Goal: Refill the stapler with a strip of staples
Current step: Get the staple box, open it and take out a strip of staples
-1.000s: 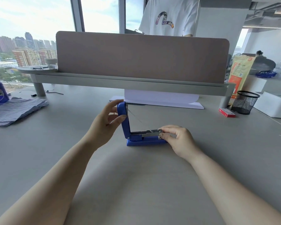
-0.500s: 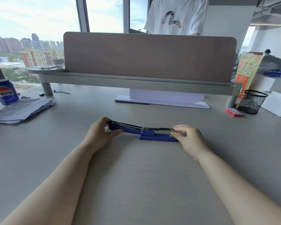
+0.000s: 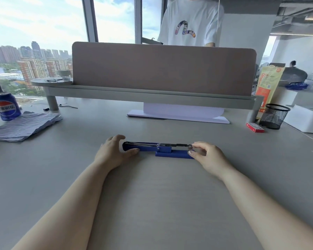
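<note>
Grey laminate covers the desk (image 3: pixel 152 204), which fills the lower two-thirds of the frame and is cut off on every side. Across the upper middle stands a brown felt-like divider panel (image 3: pixel 163 69) with rounded corners on a grey rail; it hides the lower body of a person in a white T-shirt (image 3: pixel 190 20) printed with a multicoloured curved emblem. White paper sheets (image 3: pixel 179 114) lie partly hidden under the rail. At mid-left a crumpled blue-grey cloth (image 3: pixel 23 125) lies flat, and on its far edge stands a blue Pepsi can (image 3: pixel 5 106) with Chinese characters. At the right edge an orange-and-cream paper bag (image 3: pixel 268 83) carries print too small to read, beside a black mesh pen cup (image 3: pixel 276 118) and a small red box (image 3: pixel 255 127), its label illegible.

At frame centre the blue stapler (image 3: pixel 163 150) lies on the desk, folded fully open and flat, metal magazine facing up. The left hand (image 3: pixel 112 154) grips the cover's left end, thumb along its near side. The right hand (image 3: pixel 210 156) pinches the magazine's right tip between thumb and forefinger. Whether staples sit inside cannot be made out.
</note>
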